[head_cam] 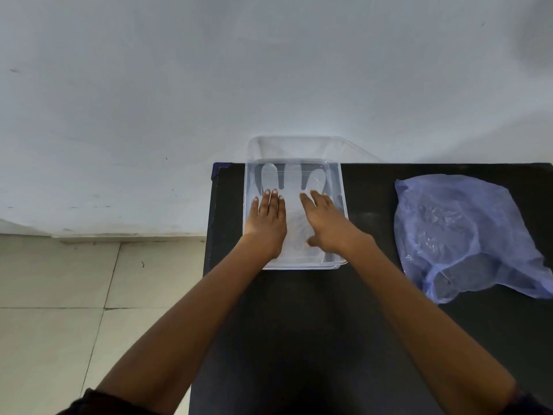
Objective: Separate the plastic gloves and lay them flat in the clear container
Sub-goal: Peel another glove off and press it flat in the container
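A clear rectangular container [337, 187] stands at the far left part of a black table [314, 324]. Thin clear plastic gloves [294, 181] lie flat on its floor, their fingers pointing away from me. My left hand [267, 223] rests palm down on the left side of the gloves, fingers together and extended. My right hand [324, 223] presses palm down on the right side, fingers slightly spread. Neither hand grips anything. The lower parts of the gloves are hidden under my hands.
A crumpled blue translucent plastic bag [460, 232] with more clear plastic inside lies on the table's right side. The table's left edge [209, 235] drops off to a tiled floor [74, 295]. A pale wall [269, 70] rises just behind the container.
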